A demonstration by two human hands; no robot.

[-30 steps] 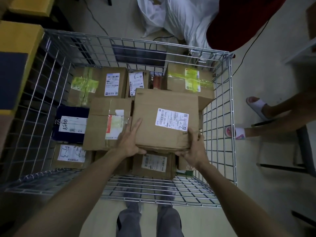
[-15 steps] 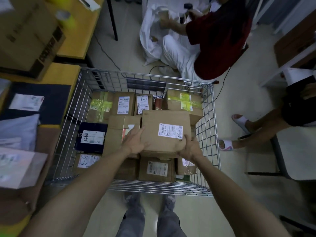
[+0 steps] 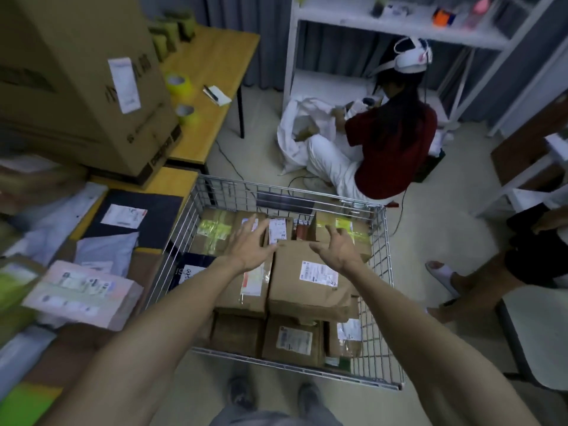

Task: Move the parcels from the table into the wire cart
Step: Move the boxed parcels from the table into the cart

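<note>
A: Several parcels waiting on the table (image 3: 172, 182), left of the wire cart (image 3: 381, 265); worth sizing up before grabbing?

B: Worth it; holding nothing right now; left hand (image 3: 249, 244) and right hand (image 3: 338, 247) out over the far half of the cart with fingers spread and loosely bent, just above the brown box (image 3: 310, 284) lying on top of the stack; cannot tell whether touching it.

A: And the pink box (image 3: 83, 295) at the near left?

B: Looks like stiff card, flat, probably light to middling; take by the two long edges with palms partly under; likely slick on the labels.

A: The grey mailer bag (image 3: 107, 252) just beyond?

B: Soft and floppy, judging by the creases; scoop from beneath or pinch an edge; impossible to say whether fragile.

A: Room in the cart?

B: Close to full; lay flat on top rather than wedge down a side.
</note>
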